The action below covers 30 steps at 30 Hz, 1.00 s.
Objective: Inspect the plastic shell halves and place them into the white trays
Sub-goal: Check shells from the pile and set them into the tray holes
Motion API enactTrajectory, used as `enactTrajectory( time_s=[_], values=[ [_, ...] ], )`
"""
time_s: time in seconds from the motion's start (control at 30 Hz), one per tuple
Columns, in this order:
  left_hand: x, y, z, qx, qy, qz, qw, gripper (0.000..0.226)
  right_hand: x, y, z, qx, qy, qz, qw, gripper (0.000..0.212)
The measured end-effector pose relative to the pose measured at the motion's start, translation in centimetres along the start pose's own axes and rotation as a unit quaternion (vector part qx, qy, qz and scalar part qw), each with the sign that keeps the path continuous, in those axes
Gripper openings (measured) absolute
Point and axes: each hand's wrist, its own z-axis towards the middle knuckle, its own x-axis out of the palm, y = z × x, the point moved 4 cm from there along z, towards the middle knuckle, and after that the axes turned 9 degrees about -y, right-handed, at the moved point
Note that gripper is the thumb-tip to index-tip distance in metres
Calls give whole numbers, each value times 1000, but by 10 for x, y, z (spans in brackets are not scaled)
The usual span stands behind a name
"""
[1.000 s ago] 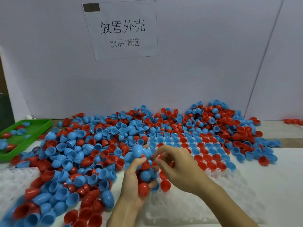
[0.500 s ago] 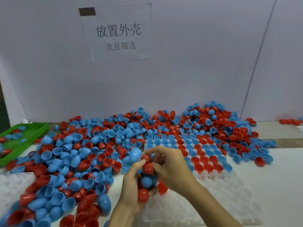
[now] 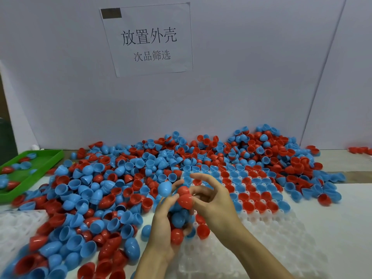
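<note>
The left hand (image 3: 164, 224) is cupped around a clutch of small red and blue plastic shell halves (image 3: 178, 219), its fingers curled about them, and one pale blue dome-shaped shell (image 3: 165, 189) sticks up above its fingertips. The right hand (image 3: 213, 206) is close against it from the right, pinching a glossy red plastic shell half (image 3: 185, 200) between thumb and forefinger at the top of the held bunch, the other fingers fanned out and raised.

Both hands hover over the near left part of the white moulded plastic tray (image 3: 281, 238), whose far rows already carry red and blue shells seated in their pockets, while the near pockets stand bare. A great loose heap of red and blue shell halves (image 3: 104, 190) spreads over the white counter (image 3: 342, 228) to the left of and behind the hands. A second white tray (image 3: 18, 224) lies at the left edge, partly under the heap. A green plastic tray (image 3: 42, 160) at the far left holds a few shells. A paper sign with printed characters (image 3: 148, 39) is fixed to the grey wall.
</note>
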Motion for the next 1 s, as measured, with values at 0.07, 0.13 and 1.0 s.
enactTrajectory(
  time_s=[0.07, 0.13, 1.0],
  values=[
    [0, 0, 0, -5, -5, -8, 1000, 36, -1, 3, 0, -5, -3, 21, 1000, 44],
    [-2, -1, 1, -9, -29, -31, 999, 42, -6, 10, 1, -52, -27, -27, 998, 49],
    [-11, 7, 8, -2, -61, 25, 998, 27, -26, 23, 4, -209, 51, -420, 882, 29]
  ],
)
